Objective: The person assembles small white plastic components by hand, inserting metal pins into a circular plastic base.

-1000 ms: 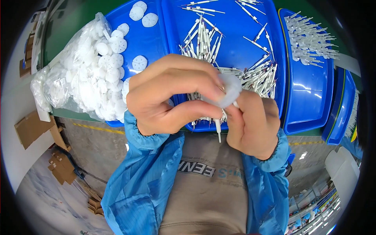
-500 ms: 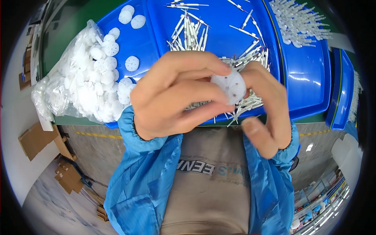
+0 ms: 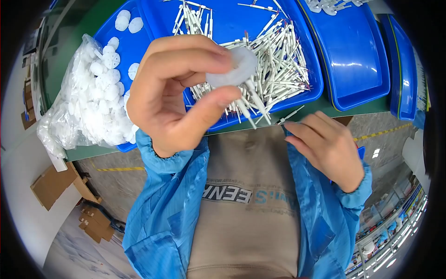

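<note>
My left hand (image 3: 181,93) pinches a translucent white plastic disc (image 3: 244,65) between thumb and fingers, above the front of a blue tray. White sticks (image 3: 253,100) point down from the disc's underside, their lower ends free. My right hand (image 3: 325,146), slightly blurred, is at the green table's front edge, thumb and forefinger a little apart and nothing visible between them. A single thin white stick (image 3: 291,115) lies just beyond its fingertips. Many similar thin white sticks (image 3: 283,60) with dark and reddish ends are heaped in the blue tray (image 3: 317,88).
On the left, a clear plastic bag (image 3: 79,93) spills white discs (image 3: 109,88) onto another blue tray (image 3: 100,32). To the right are a blue tray (image 3: 357,69) with finished-looking disc-and-stick pieces (image 3: 330,5) at its far end, and stacked blue trays (image 3: 405,79).
My right hand has left the disc and moved down and right to the table edge. My left hand has raised the disc up and left and tilted it, bringing its sticks into view.
</note>
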A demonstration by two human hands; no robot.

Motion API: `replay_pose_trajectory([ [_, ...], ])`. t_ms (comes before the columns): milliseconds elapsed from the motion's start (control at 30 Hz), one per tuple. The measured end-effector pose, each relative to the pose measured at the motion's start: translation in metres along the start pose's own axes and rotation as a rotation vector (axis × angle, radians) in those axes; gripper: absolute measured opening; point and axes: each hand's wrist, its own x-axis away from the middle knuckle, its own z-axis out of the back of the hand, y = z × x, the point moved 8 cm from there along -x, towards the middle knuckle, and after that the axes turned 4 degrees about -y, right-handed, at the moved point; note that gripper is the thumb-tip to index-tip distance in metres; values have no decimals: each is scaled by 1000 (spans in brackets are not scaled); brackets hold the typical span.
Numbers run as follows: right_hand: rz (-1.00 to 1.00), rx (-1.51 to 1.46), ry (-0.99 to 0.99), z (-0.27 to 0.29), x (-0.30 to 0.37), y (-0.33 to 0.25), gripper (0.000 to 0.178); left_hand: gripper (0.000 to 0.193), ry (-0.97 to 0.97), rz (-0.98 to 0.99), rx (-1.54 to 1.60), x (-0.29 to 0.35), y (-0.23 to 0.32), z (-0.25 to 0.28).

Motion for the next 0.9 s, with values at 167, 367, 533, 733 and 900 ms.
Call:
replay_pose_trajectory([
  [167, 122, 367, 106, -44, 9, 14, 22, 30, 136, 145, 187, 6, -11, 6],
  [367, 70, 31, 73, -16, 2, 6, 24, 33, 273, 235, 398, 14, -14, 20],
  [533, -108, -476, 268, 17, -42, -2, 36, 36, 459, 326, 591, 17, -31, 28],
  [733, 116, -308, 509, 32, -102, -30, 18, 27, 390, 357, 618, 14, -35, 26],
  [900, 33, -250, 519, 30, -107, -24, 11, 28, 367, 347, 537, 9, -37, 19],
])
